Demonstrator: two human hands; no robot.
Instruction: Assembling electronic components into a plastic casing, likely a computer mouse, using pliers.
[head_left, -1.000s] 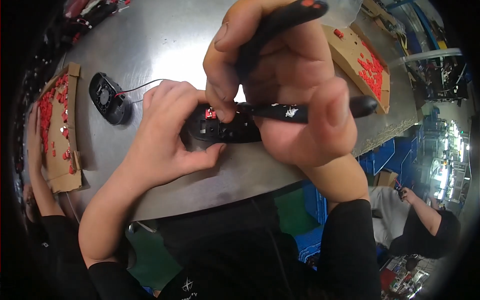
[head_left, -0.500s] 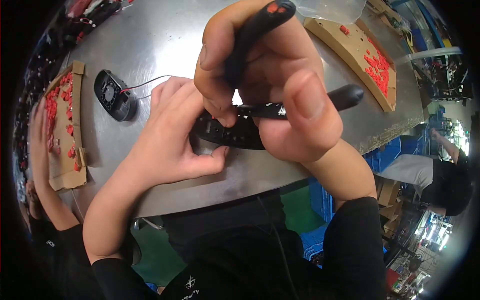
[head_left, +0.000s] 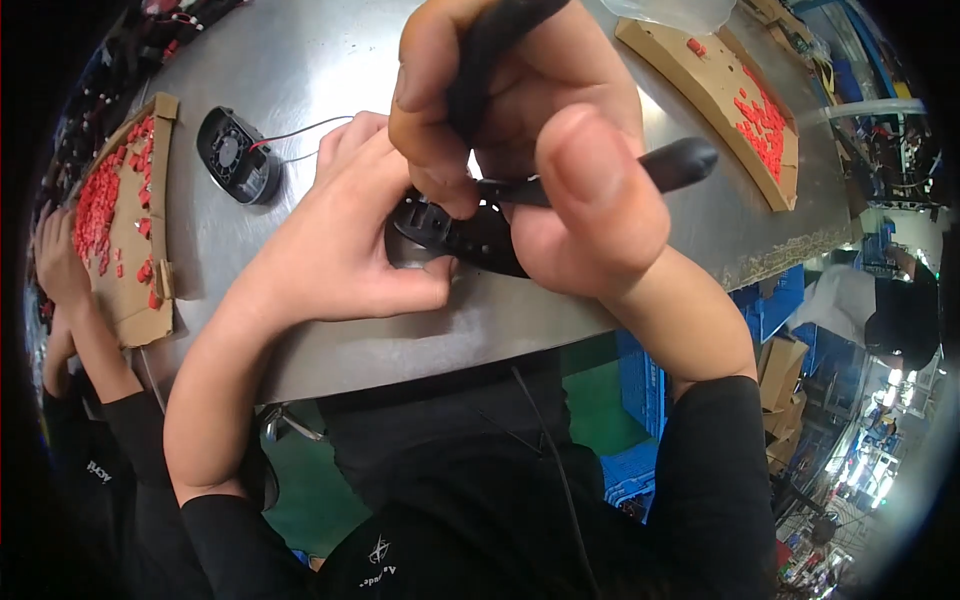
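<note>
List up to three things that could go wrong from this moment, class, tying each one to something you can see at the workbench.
1. The right hand works a black tool close to the left hand steadying the black fan housing; a slip might jab the fingers.
2. The housing sits near the metal table edge, so it might drop if released.
3. The second black fan trails thin wires near the left hand, which might snag them.

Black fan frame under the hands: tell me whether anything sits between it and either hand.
Nothing visible does. The left hand grips the black fan frame directly on the table, and the right hand touches it from above.
</note>
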